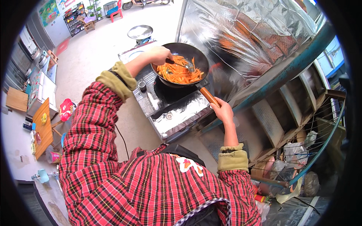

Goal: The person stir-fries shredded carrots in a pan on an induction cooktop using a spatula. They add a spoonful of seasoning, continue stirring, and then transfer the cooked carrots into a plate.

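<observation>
My right hand (224,110) is wrapped around the brown wooden handle (208,96) of a dark wok (201,59). Inside the wok lie many orange strips of cut vegetable (176,74) that look like carrot. My left hand (161,55) reaches over the wok's left rim and grips the dark handle of a cooking utensil (181,65). Its metal end is among the strips, partly hidden and blurred, so its exact shape is unclear. The wok rests over the dark burner area of a foil-covered stove (181,114). A small dark cup-like object (142,86) stands left of the burner.
Foil sheeting (254,36) rises beyond the stove on the right. A blue metal rail (282,70) slants beside steel stairs (268,121). A round metal plate (140,32) sits behind the wok. At left stands a wooden table (43,132); bagged items (295,152) lie at right.
</observation>
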`<state>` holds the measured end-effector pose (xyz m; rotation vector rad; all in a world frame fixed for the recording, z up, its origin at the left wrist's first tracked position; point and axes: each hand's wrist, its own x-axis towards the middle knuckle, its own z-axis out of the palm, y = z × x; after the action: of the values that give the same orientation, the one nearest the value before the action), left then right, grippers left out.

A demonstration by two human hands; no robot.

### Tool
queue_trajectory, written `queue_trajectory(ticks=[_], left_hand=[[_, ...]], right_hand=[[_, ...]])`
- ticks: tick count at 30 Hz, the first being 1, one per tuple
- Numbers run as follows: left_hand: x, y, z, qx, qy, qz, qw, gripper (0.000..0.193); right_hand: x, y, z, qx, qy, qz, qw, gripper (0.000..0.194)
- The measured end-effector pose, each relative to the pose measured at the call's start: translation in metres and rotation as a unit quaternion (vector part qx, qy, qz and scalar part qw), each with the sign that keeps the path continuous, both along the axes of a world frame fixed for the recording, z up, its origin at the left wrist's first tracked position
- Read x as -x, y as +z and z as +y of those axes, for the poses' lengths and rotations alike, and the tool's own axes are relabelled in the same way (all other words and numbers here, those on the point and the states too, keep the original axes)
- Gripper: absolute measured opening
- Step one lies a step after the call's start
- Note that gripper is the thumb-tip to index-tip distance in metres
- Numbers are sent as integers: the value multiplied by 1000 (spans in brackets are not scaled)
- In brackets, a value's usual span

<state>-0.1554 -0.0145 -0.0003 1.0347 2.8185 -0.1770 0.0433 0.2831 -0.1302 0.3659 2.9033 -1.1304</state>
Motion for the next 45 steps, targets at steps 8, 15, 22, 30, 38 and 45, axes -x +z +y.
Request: queue_trajectory(ticks=[8,15,22,30,38,45], left_hand=[[-64,60,-47,62,10,34,997,41],[-42,-17,-30,-16,198,-8,980,44],[-9,-56,-9,-164,242,53,955,39],[-45,-44,-19,-69,173,-3,983,45],[-60,87,-60,104,84,-29,991,42],[-57,-33,-36,-108,164,6,980,42]], right_hand=[[0,-2,0,-8,-3,-2,1000,50],[2,-5,3,-2,2,0,1000,50],[2,-1,1,-7,-5,-16,1000,50],[3,-8,4,-5,-8,1,1000,48],[4,-6,4,-13,0,-9,1000,51],[2,-6,5,-10,1,6,1000,50]])
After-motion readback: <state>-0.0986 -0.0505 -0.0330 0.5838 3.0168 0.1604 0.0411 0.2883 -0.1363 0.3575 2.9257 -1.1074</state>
